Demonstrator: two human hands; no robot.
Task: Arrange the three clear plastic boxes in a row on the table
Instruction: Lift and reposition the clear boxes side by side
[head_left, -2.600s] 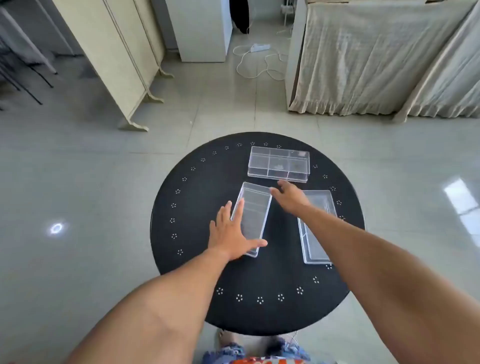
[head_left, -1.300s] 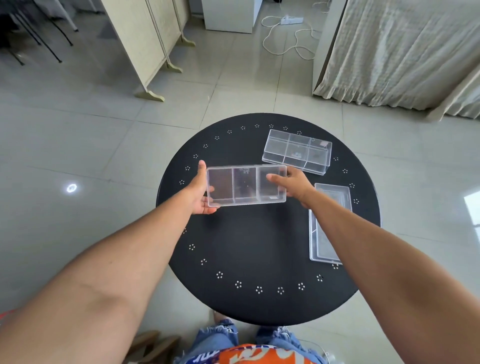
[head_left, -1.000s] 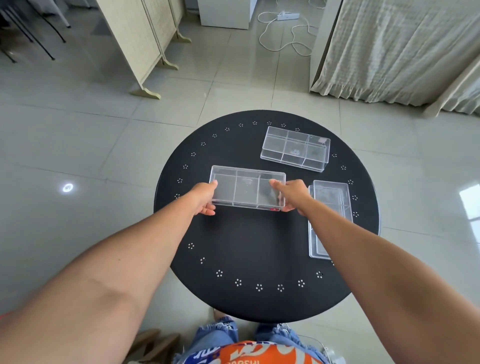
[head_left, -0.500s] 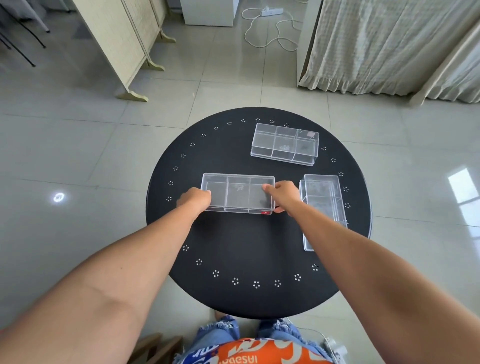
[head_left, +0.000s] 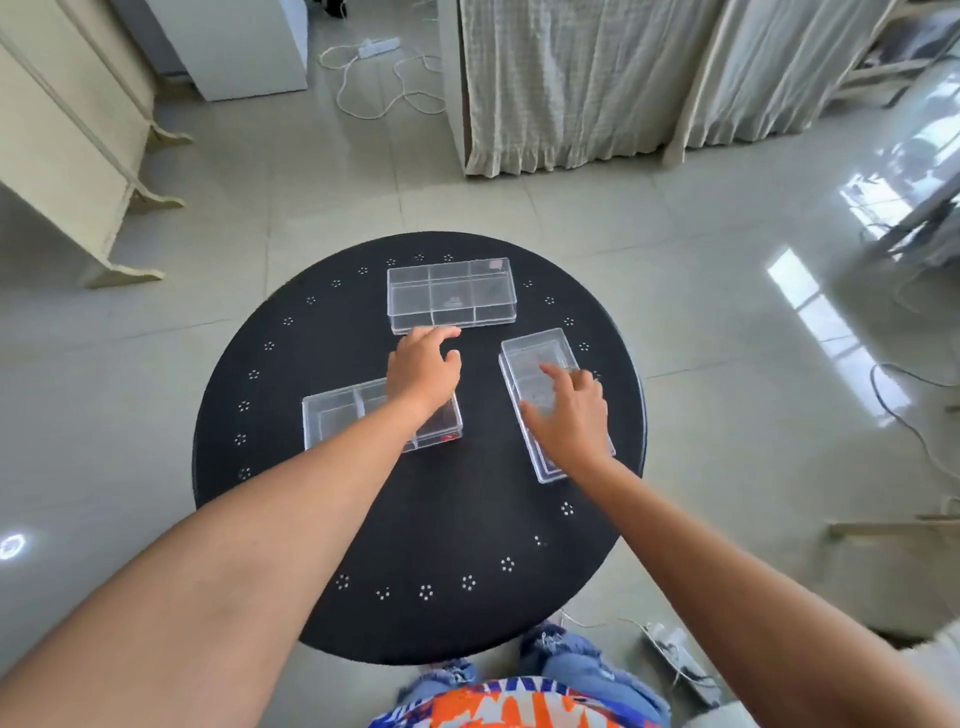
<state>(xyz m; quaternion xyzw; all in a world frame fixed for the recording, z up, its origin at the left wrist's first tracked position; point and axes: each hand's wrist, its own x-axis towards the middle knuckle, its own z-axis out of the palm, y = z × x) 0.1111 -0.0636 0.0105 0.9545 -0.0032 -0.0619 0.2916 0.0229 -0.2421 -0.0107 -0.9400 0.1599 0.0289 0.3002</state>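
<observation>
Round black table (head_left: 415, 519) with a ring of small white flower marks near its rim, standing on a pale tiled floor (head_left: 156, 338). No readable brand or writing on any box; orange, white and blue print on the person's shirt (head_left: 509, 709) at the bottom edge is too cut off to read.

Three clear plastic boxes on the table, all places given from the table's centre:
- far box (head_left: 451, 295): toward the far rim, long side running left to right, inner dividers visible, a small pale sticker at its far right corner, unreadable.
- left box (head_left: 343, 421): left of centre, long side left to right, dividers visible, a small red mark at its near right corner, unreadable. Left forearm crosses over its right half.
- right box (head_left: 550, 400): right of centre, long side running near to far, slightly angled.

The boxes are apart from each other and not lined up.

Left hand (head_left: 423, 371): just beyond the left box, between it and the far box, fingers loosely curled and reaching to the far box's near edge; cannot tell if they touch it. Grips nothing.

Right hand (head_left: 571, 415): over the right box, fingers spread, palm down on or just above its lid; contact unclear. Not closed around it.
</observation>
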